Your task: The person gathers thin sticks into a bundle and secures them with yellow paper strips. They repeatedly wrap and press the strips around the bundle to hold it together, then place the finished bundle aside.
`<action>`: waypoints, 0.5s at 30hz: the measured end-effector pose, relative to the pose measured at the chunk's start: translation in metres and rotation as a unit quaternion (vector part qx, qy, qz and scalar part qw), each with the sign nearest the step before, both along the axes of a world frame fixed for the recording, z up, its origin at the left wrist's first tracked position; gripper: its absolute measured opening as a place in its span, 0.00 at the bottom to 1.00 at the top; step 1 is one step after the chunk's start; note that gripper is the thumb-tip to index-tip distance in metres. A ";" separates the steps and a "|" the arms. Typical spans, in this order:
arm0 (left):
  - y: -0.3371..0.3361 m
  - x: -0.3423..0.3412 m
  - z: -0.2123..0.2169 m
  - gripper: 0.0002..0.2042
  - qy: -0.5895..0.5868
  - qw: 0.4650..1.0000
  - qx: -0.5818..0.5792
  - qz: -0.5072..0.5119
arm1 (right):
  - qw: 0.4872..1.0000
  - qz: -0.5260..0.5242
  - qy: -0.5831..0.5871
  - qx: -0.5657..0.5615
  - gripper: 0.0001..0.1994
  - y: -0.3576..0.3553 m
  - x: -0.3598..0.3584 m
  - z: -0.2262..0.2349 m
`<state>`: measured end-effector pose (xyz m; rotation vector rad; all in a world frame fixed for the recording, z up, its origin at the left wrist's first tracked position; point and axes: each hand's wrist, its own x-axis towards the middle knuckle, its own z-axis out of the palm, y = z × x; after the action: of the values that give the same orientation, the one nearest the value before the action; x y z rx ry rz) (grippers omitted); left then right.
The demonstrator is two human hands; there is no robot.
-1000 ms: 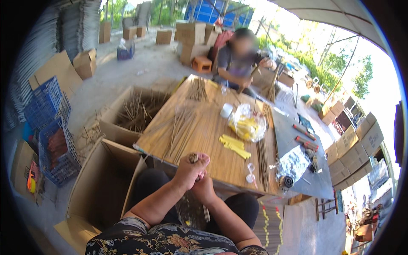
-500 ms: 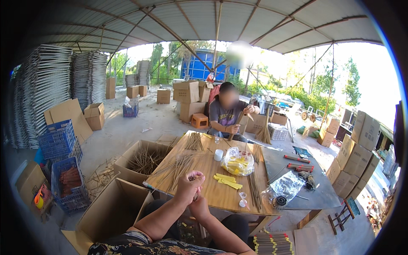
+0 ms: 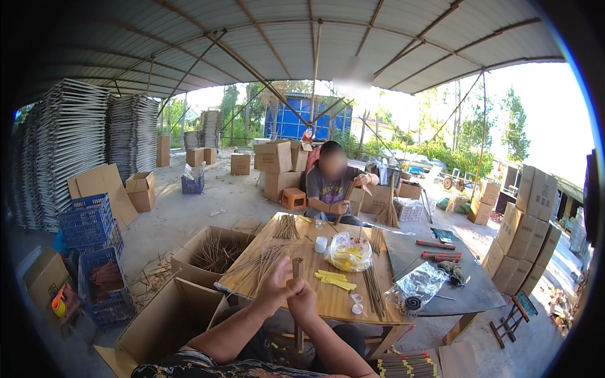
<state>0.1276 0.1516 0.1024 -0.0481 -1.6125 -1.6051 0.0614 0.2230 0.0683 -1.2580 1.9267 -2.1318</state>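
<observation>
My right hand (image 3: 304,302) is wrapped round an upright bundle of thin brown sticks (image 3: 298,268) at the table's near edge. The bundle's top stands above the fist, and its lower end shows below it. Beside the bundle, my left hand (image 3: 273,288) is raised with its fingers stretched out, its lower part close to the right thumb; whether it touches the sticks I cannot tell. Loose thin sticks (image 3: 259,263) lie just beyond it on the wooden table (image 3: 302,251). Yellow paper strips (image 3: 334,280) lie to the right of my hands.
A plastic bag of yellow strips (image 3: 348,253) and a white cup (image 3: 321,244) stand mid-table. Open cardboard boxes (image 3: 165,310) flank the table's left side. Across it a person (image 3: 334,183) holds sticks. Banded bundles (image 3: 406,365) lie low at right.
My left hand has opened from its closed grip at the bundle's top, fingers now stretched upward. The bundle shows upright in my right hand. The view has shifted slightly.
</observation>
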 end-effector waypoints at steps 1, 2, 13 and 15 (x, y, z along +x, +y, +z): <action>0.005 0.001 -0.009 0.32 -0.044 0.996 -0.074 0.037 | 0.999 0.001 0.053 -0.003 0.10 -0.001 0.002 -0.002; 0.006 0.001 -0.013 0.31 -0.088 0.982 -0.148 0.075 | 0.994 0.003 0.105 -0.007 0.12 -0.002 0.006 -0.005; 0.008 0.010 0.015 0.07 -0.074 0.973 0.166 -0.140 | 0.986 0.129 0.106 -0.015 0.15 -0.004 0.010 -0.027; 0.010 0.007 0.015 0.07 -0.074 0.981 0.145 -0.109 | 0.993 0.064 0.077 0.058 0.16 -0.004 0.011 -0.030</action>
<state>0.1350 0.1621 0.1171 0.0520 -1.5069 -2.0429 0.0728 0.2185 0.0387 -1.5188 1.9347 -1.8838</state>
